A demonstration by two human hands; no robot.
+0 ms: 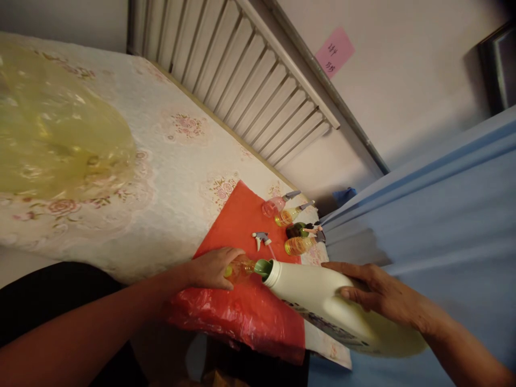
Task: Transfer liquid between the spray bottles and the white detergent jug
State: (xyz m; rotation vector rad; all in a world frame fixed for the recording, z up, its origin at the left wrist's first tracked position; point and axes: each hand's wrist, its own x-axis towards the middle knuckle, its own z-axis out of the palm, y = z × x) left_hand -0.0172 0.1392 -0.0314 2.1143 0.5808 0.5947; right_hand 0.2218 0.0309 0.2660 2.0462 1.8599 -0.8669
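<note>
Detergent jug (322, 303) is tipped over the red plastic sheet (242, 236), right hand (379, 293) wrapped around it, spout meeting the green funnel (263, 267). Left hand (212, 267) pinches the small bottle (238, 269); one slip and liquid could flood the sheet

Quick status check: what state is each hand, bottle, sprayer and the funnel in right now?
left hand: gripping the small bottle
small bottle: uncapped, funnel in its mouth, partly filled with yellow liquid
green funnel: at the jug's spout
white jug: tipped over, open
right hand: holding the jug
loose spray head: detached, lying on red plastic bag
four spray bottles: capped, filled
</note>
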